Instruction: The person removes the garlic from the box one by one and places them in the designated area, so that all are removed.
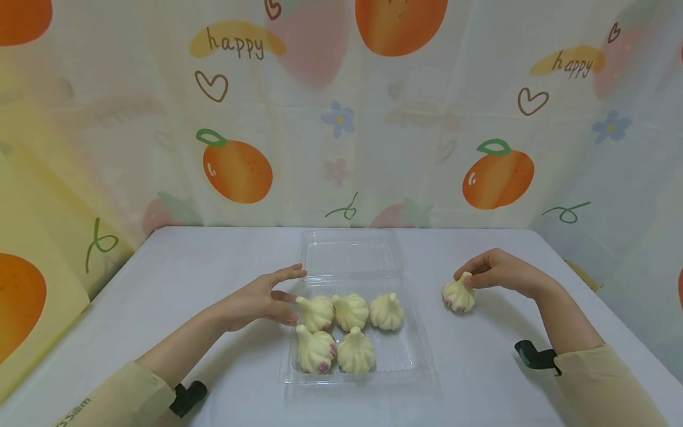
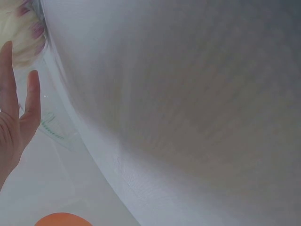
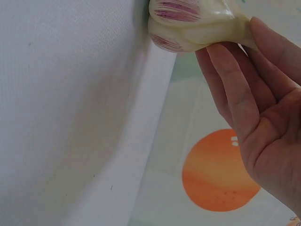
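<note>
Between thumb and fingers, my right hand (image 1: 498, 273) pinches a garlic bulb (image 1: 458, 295) by its stem, right of the clear plastic box. In the right wrist view the same garlic bulb (image 3: 188, 23) shows purple streaks. The plastic box (image 1: 395, 356) stands with its lid (image 1: 349, 252) folded back behind it. Three garlic bulbs (image 1: 350, 312) line its back row, and two more (image 1: 356, 351) lie in front at left and middle. My left hand (image 1: 264, 301) is at the box's left edge, fingers spread, holding nothing; whether it touches the edge I cannot tell.
A white cloth covers the table (image 1: 213, 255). Behind it hangs a curtain (image 1: 299, 166) printed with oranges and hearts. Dark wrist devices (image 1: 188, 398) are strapped at both sleeves. The front right part of the box shows bare plastic.
</note>
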A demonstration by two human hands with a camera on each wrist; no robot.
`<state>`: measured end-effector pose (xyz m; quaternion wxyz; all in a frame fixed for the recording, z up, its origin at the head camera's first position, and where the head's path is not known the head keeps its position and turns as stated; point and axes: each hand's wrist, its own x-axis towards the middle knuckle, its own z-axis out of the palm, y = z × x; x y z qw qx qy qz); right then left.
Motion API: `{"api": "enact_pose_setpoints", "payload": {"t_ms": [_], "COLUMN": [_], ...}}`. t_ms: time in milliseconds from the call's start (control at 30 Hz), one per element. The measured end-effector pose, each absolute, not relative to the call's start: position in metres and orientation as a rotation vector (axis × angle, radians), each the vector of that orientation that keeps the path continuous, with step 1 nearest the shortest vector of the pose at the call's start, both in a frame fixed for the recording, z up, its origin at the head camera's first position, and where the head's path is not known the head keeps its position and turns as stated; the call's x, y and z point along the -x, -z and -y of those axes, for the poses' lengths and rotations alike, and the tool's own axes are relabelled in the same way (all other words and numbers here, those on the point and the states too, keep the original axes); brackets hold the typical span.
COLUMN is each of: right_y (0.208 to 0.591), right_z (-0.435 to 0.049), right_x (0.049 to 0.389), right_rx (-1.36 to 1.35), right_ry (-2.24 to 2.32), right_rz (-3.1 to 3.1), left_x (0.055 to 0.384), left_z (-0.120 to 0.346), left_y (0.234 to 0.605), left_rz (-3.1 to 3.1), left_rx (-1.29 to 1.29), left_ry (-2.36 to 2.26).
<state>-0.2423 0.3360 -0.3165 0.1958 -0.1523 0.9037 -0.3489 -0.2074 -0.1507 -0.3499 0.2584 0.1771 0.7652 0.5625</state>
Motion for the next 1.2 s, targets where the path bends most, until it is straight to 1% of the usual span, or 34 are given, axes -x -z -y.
{"api": "enact_pose_setpoints", "payload": {"t_ms": [1200], "right_y": [0.3099], "right_z": [-0.333], "right_x": [0.2351], "right_rx": [0.462], "right_ry": [0.936], "right_rz": [-2.57], "left_x": [0.2077], "left_z": [0.1514], "left_y": [0.3505], "left_rz": [-2.097], "left_rx": [-0.466], "left_ry": [-1.5]}}
